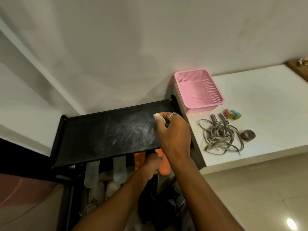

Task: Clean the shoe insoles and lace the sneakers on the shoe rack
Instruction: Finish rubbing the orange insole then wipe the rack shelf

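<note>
At the bottom centre of the frame, pale sneakers (98,192) and dark shoes (168,204) sit low in the black shoe rack (56,147); they are too dim to count.

Above them four insoles stick out from under the top shelf (100,135), side by side, with their long axes running up and down the frame and their rounded ends pointing down. Two grey insoles (91,172) are on the left, a second orange insole (139,160) is beside them, and the orange insole (164,169) is furthest right. The left hand (151,165) is curled round that one.

Higher, at the shelf's right end, the right hand (173,130), wearing a ring (172,115), pinches a small white piece (157,116) against the dusty, white-smeared surface.

Right of the rack is a white counter (266,114). It holds one tangle of grey laces (220,137), one dark roll (248,135), two grey tubes (215,118), two small smiley stamps (227,113) and one pink basket (200,109).

A beige tiled floor (258,189) fills the lower right and a white wall (133,47) fills the top.
</note>
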The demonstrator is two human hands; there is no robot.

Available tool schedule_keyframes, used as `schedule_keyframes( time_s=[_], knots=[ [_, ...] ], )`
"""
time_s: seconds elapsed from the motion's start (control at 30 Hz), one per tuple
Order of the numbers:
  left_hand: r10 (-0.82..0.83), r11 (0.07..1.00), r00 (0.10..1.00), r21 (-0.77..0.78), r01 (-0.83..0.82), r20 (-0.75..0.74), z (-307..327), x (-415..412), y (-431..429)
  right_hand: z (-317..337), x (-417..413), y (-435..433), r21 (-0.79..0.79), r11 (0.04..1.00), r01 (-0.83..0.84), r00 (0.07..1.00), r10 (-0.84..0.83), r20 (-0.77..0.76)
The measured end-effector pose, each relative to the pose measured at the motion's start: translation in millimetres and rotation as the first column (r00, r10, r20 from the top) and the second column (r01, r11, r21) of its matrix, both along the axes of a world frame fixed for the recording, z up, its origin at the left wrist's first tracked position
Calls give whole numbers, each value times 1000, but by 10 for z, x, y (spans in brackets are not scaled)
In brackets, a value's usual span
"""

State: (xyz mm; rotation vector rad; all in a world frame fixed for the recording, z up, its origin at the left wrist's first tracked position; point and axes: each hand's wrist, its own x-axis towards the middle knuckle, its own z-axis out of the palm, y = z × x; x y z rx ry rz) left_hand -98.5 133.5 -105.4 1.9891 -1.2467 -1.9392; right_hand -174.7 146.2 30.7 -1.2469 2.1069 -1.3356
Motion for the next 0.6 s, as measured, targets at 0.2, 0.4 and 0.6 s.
schedule_keyframes(
  time_s=[0.2, 0.4, 0.6],
  knots=[
    [-123, 991, 991, 58, 120, 57, 410, 444, 332, 49, 83, 34, 14, 999, -49, 999, 49, 16],
    [248, 847, 950, -433, -308, -191, 1190, 838, 363, 46, 175, 123, 37, 997, -68, 996, 66, 58],
    [290, 698, 904, -577, -424, -314, 1578, 850, 225, 75, 189, 156, 19, 998, -64, 994, 62, 88]
  ],
)
